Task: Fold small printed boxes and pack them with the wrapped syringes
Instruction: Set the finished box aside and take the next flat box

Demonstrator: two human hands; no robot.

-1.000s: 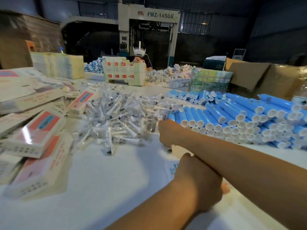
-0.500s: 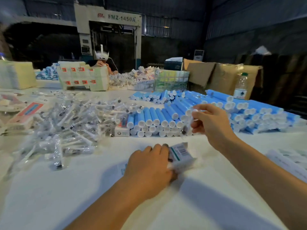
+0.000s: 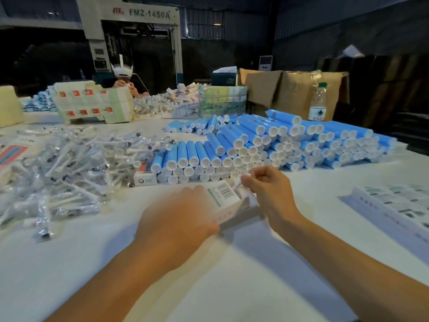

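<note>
Gripping a small printed box (image 3: 224, 202) from its near end, the left hand (image 3: 176, 219) has its fingers curled round the carton, which lies low over the white table (image 3: 232, 275) with its barcode face up and its far end open. The right hand (image 3: 269, 189) is at that open end, thumb and fingers pinched on a slim wrapped syringe (image 3: 240, 181) whose tip points into the box mouth; how far in it sits cannot be told through the blur. Both forearms reach in from the near edge.

Just beyond the hands, a stack of blue tubes (image 3: 267, 145) with white caps lies in rows, the caps facing the camera, and spreads off to the right. To its left, touching the stack's end, stands a closed small box (image 3: 144, 176) with a red and white face. Further left a loose heap of wrapped syringes (image 3: 69, 163) in clear film covers the table. At the right edge lie flat printed sheets (image 3: 394, 205).

Across the table a second person (image 3: 123, 77) in a white headset works behind stacks of flat box blanks (image 3: 92, 103). A water bottle (image 3: 318, 102) stands before brown cardboard cartons (image 3: 290, 89), and a grey machine marked FMZ-1450A (image 3: 148, 13) rises behind.
</note>
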